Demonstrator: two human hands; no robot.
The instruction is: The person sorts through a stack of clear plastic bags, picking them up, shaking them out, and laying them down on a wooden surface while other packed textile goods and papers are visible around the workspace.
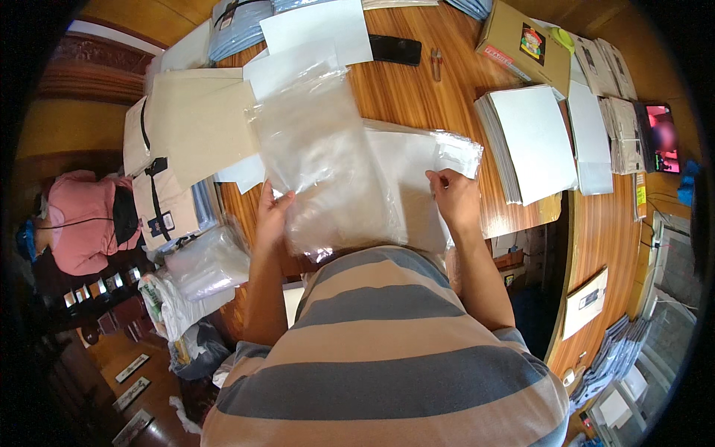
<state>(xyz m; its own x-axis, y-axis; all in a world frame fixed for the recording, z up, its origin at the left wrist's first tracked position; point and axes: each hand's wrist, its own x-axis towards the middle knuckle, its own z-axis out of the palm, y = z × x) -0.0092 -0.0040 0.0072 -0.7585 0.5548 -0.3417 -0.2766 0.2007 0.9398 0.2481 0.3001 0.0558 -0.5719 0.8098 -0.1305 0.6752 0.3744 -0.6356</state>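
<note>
One or more clear plastic bags (324, 164) on the table (402, 93) look empty; the left hand (276, 212) grips their left edge; the right hand (456, 197), to their right, is curled (whether around plastic, I cannot tell). Work looks partway: just right of the bags a white sheet (406, 156) appears sleeved; an uncovered white-sheet stack (529, 145) lies farther right.

On a glossy, brown wood-grained table (406, 93), a flat, black rectangular phone (395, 50), a thick stack of white rectangular sheets (532, 145) and a brown cardboard box (514, 37) are supported; flat, clear plastic sleeves (406, 160) are spread nearer the front edge.
</note>
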